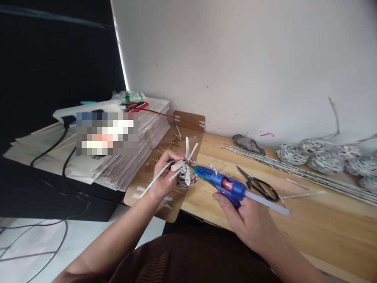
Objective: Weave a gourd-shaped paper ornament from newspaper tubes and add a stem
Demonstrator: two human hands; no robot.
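My left hand (pixel 163 177) is closed around a small woven ball of rolled newspaper (pixel 187 179). Several paper tube ends (pixel 187 151) stick up and outward from its top, and one long pale tube (pixel 154 179) slants down across my wrist. In my right hand (pixel 250 220) is a blue glue gun (pixel 219 181), with a translucent glue stick (pixel 268 202) jutting from its back. The gun's nozzle points left and meets the top of the ball among the tube ends; whether it touches the paper, I cannot tell.
Black-handled scissors (pixel 260 186) lie right of the glue gun. Long newspaper tubes (pixel 282 167) and several woven balls (pixel 325 159) line the wall. Brown cardboard (pixel 173 206) lies under my left hand. At left, a paper stack (pixel 138 157) bears a power strip (pixel 88 110) with black cables.
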